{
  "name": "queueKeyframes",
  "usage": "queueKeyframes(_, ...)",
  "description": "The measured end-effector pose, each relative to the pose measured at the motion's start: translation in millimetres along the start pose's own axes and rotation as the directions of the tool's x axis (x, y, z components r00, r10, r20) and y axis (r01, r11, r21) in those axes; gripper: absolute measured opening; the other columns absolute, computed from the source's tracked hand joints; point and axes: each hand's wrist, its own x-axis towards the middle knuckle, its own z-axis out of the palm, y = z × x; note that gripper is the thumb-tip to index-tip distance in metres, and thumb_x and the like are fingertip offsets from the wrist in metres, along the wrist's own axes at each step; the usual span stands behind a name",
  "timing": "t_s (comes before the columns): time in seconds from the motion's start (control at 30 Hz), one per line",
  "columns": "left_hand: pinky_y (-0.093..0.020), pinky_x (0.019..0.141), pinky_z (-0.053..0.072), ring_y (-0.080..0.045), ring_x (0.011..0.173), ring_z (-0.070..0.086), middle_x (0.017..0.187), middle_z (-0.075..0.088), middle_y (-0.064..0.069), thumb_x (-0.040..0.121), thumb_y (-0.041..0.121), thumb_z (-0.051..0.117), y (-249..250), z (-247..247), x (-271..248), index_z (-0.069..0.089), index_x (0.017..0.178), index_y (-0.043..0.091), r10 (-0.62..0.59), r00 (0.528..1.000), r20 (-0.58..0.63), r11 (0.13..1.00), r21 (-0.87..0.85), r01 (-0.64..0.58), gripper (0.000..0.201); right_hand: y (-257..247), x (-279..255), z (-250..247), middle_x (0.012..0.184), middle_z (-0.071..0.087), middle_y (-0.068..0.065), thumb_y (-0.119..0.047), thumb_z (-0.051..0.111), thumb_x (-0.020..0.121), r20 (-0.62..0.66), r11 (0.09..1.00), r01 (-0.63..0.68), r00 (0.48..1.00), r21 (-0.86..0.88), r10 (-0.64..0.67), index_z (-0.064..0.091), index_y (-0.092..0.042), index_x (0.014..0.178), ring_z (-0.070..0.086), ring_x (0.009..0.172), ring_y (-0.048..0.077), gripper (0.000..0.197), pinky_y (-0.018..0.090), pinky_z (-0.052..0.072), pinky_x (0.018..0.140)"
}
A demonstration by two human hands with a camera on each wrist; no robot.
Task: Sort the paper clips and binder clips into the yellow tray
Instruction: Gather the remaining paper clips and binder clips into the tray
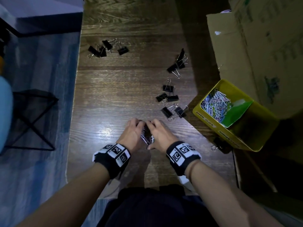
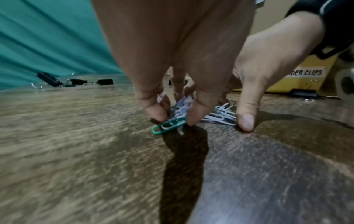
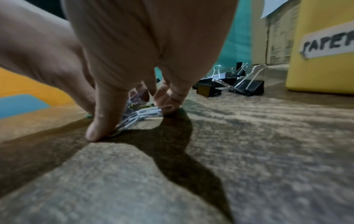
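Note:
A small heap of coloured paper clips [image 1: 147,138] lies on the wooden table [image 1: 114,95] near its front edge. My left hand [image 1: 133,132] and right hand [image 1: 158,133] close in on it from both sides, fingers curled round the clips. In the left wrist view my left hand [image 2: 172,119] pinches the paper clips [image 2: 168,125], a green one sticking out. In the right wrist view my right hand [image 3: 134,121] presses its thumb against white paper clips [image 3: 142,113]. The yellow tray [image 1: 236,141] stands at the right with many paper clips [image 1: 216,102] in one compartment.
Black binder clips lie in groups at the far left [image 1: 106,47], far right [image 1: 177,64] and mid right [image 1: 170,102], and one binder clip [image 1: 218,144] lies against the tray. A cardboard box [image 1: 255,46] stands behind the tray. A black mesh stool [image 1: 31,118] is left of the table.

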Motion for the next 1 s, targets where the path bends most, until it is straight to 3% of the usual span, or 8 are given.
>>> queueKeyframes(0.1, -0.036, 0.091, 0.043, -0.03, 0.111, 0.044, 0.123, 0.04, -0.013, 0.067, 0.017, 0.073, -11, -2, -4, 0.04, 0.134, 0.017, -0.019, 0.999, -0.042, 0.999, 0.04, 0.021, 0.075, 0, -9, 5, 0.146, 0.024, 0.012, -0.044, 0.08, 0.068, -0.057, 0.992, -0.12, 0.991, 0.044, 0.122, 0.01, -0.011, 0.15, 0.027, 0.135, 0.03, 0.113, 0.041, 0.033, 0.108)
queueKeyframes(0.23, -0.043, 0.088, 0.048, -0.03, 0.113, 0.038, 0.138, 0.03, -0.008, 0.065, 0.038, 0.073, -13, -4, -6, 0.027, 0.14, 0.031, -0.073, 0.997, -0.004, 0.972, 0.224, 0.072, 0.089, -10, -17, 14, 0.139, 0.028, 0.017, -0.063, 0.068, 0.069, -0.137, 0.966, -0.167, 0.98, -0.195, 0.142, 0.01, -0.001, 0.147, 0.03, 0.125, 0.033, 0.115, 0.041, 0.03, 0.106)
queueKeyframes(0.3, -0.04, 0.092, 0.045, -0.031, 0.112, 0.038, 0.136, 0.032, -0.008, 0.068, 0.032, 0.07, -5, -1, -2, 0.034, 0.137, 0.029, -0.078, 0.997, 0.002, 0.97, 0.232, 0.076, 0.079, -15, -15, 17, 0.138, 0.028, 0.02, -0.053, 0.071, 0.073, -0.133, 0.964, -0.173, 0.98, -0.202, 0.148, 0.017, 0.001, 0.144, 0.034, 0.123, 0.034, 0.104, 0.041, 0.033, 0.103)
queueKeyframes(0.37, -0.038, 0.096, 0.041, -0.032, 0.113, 0.039, 0.133, 0.035, -0.011, 0.072, 0.021, 0.067, 3, 3, 0, 0.039, 0.135, 0.02, -0.098, 0.995, 0.008, 0.981, 0.171, 0.095, 0.069, -17, -12, 19, 0.138, 0.027, 0.021, -0.03, 0.076, 0.076, -0.122, 0.979, -0.194, 0.975, -0.059, 0.186, 0.023, -0.001, 0.142, 0.04, 0.122, 0.036, 0.089, 0.041, 0.041, 0.102)
queueKeyframes(0.5, -0.035, 0.095, 0.041, -0.032, 0.11, 0.047, 0.127, 0.044, -0.013, 0.08, 0.003, 0.056, 12, 7, 1, 0.049, 0.128, 0.009, -0.066, 0.998, 0.02, 0.987, 0.146, 0.063, 0.049, -17, -10, 19, 0.13, 0.039, 0.019, 0.001, 0.063, 0.082, -0.124, 0.989, -0.139, 0.982, 0.056, 0.145, 0.04, -0.001, 0.135, 0.055, 0.109, 0.036, 0.058, 0.041, 0.051, 0.09)
queueKeyframes(0.67, -0.033, 0.084, 0.048, -0.03, 0.098, 0.058, 0.113, 0.054, -0.011, 0.085, 0.005, 0.06, 4, 5, -1, 0.057, 0.12, 0.007, 0.016, 0.999, -0.03, 0.999, 0.039, -0.015, 0.035, -8, -10, 13, 0.123, 0.051, 0.016, -0.004, 0.057, 0.088, -0.157, 0.993, -0.103, 0.981, 0.062, 0.112, 0.054, -0.002, 0.122, 0.058, 0.103, 0.034, 0.034, 0.042, 0.051, 0.086)
queueKeyframes(0.83, -0.037, 0.085, 0.049, -0.031, 0.099, 0.059, 0.11, 0.062, -0.012, 0.086, 0.012, 0.061, -2, 5, -3, 0.061, 0.117, 0.007, 0.074, 0.993, -0.09, 0.997, 0.016, -0.073, 0.031, -3, -3, 3, 0.104, 0.061, 0.017, -0.014, 0.056, 0.092, -0.135, 0.997, -0.068, 0.988, 0.031, 0.072, 0.061, -0.004, 0.111, 0.061, 0.097, 0.033, 0.022, 0.043, 0.052, 0.083)
queueKeyframes(1.0, -0.035, 0.078, 0.05, -0.025, 0.087, 0.063, 0.094, 0.068, -0.007, 0.085, 0.026, 0.064, -10, 1, -4, 0.069, 0.101, 0.012, 0.094, 0.99, -0.109, 0.995, -0.017, -0.096, 0.021, 8, -3, 3, 0.089, 0.063, 0.012, -0.013, 0.061, 0.091, -0.115, 0.983, -0.155, 0.979, 0.099, 0.166, 0.064, -0.008, 0.101, 0.064, 0.083, 0.029, 0.011, 0.03, 0.049, 0.07)
